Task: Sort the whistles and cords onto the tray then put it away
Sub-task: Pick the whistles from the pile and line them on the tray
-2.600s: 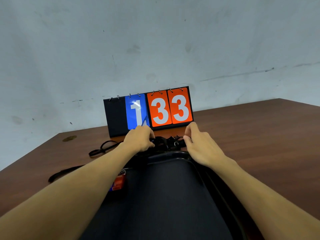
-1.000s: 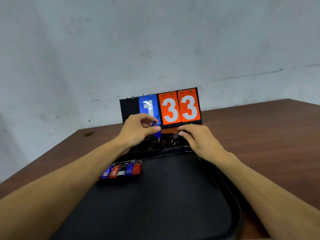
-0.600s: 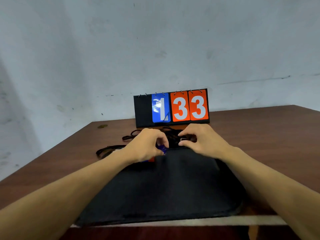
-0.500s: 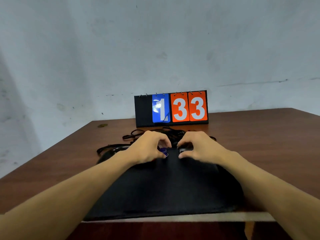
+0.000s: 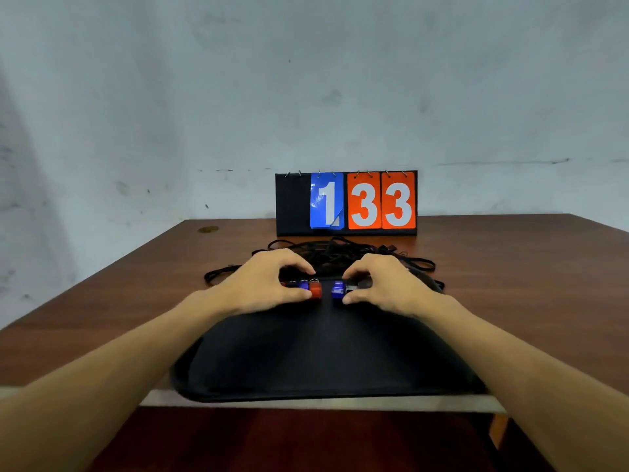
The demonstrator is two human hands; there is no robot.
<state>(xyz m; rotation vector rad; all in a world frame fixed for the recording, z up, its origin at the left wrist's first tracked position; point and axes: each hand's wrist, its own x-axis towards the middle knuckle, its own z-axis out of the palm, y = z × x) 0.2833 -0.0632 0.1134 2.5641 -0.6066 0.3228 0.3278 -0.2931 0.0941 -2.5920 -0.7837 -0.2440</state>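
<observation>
A black tray [image 5: 323, 362] lies on the brown table in front of me. At its far end a row of small whistles rests on it. My left hand [image 5: 269, 284] curls over the left group, its thumb and fingers around a red whistle [image 5: 316, 290] and a blue one beside it. My right hand [image 5: 384, 284] curls over the right group, fingertips on a blue whistle [image 5: 338, 290] with a black whistle behind it. A small gap separates the two groups. Black cords [image 5: 335, 253] lie tangled on the table just beyond the tray.
A flip scoreboard [image 5: 346, 203] showing 1 and 33 stands behind the cords against the grey wall. The table's near edge [image 5: 306, 403] runs under the tray's front rim. Bare wood [image 5: 510, 284] extends to the right and left of the tray.
Both hands have come down from the cords onto the tray's far end with a blue whistle and a black one. The whistles now lie in a row under the fingers.
</observation>
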